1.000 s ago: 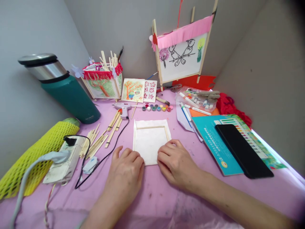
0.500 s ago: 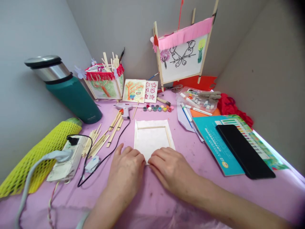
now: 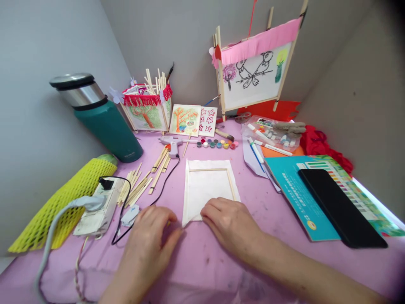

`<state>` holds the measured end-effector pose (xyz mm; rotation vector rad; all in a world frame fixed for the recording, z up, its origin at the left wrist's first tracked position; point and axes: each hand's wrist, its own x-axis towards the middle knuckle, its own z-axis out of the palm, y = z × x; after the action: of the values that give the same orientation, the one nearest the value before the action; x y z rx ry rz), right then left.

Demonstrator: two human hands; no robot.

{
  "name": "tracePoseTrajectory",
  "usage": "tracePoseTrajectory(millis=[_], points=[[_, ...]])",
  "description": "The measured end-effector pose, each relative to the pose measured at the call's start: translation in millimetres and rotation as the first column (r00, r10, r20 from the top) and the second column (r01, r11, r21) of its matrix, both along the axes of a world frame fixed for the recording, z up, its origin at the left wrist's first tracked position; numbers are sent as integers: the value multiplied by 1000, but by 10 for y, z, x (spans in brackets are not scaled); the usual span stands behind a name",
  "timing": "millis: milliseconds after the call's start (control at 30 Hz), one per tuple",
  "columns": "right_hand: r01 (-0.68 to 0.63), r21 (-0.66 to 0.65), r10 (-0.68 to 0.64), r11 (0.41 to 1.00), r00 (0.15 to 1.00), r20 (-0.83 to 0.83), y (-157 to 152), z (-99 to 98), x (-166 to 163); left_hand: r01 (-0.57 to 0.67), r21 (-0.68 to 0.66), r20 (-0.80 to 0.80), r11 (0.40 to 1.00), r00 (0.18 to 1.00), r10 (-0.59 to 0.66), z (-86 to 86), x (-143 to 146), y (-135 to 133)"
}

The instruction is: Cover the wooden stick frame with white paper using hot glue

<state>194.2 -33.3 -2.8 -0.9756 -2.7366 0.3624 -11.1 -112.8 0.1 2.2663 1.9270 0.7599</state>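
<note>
Pinching the near edge of a white sheet [image 3: 202, 194], the right hand [image 3: 234, 223] has its fingertips together at the sheet's 6 o'clock side, though its thumb is partly hidden by the fingers. Lifting away is what has just changed: the left hand [image 3: 152, 236] was beside it on that same edge half a second ago, and has now drawn off toward 8 o'clock, its grip spread, thumb apart from the curved fingers. The thumb tip lies just beside the sheet's corner; I cannot tell whether they touch. That corner, at 7 o'clock, now shows as a loose, slanting point, so, in my judgement, the near edge is secured by the right hand alone and the corner is free to be handled separately. The sheet lies flat in the middle of the tabletop [image 3: 202, 274], with a thin stick frame [image 3: 209, 169] on it, bare wood showing along the 12 and 3 o'clock sides. Around it, a glue gun [image 3: 173, 145] sits at 11 o'clock, bundled sticks [image 3: 139, 192] at 9, paint pots [image 3: 218, 144] at 12, and a phone [image 3: 341, 207] on a blue book [image 3: 291, 190] at 3 o'clock
</note>
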Motion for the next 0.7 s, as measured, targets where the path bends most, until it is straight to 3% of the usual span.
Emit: tracePoseTrajectory(millis=[133,333,700], points=[[8,44,-10,999,1000,28,2,25,-47,49,24,-32,998,998,-49,-119,92,-63],[-62,128,49,990,993,103,-5,107,-117,78,63,-12,995,997,-77,-138,153,11],[-109,51,91,993,955,284,-24,320,-234,126,22,2,992,992,-126,-104,98,82]])
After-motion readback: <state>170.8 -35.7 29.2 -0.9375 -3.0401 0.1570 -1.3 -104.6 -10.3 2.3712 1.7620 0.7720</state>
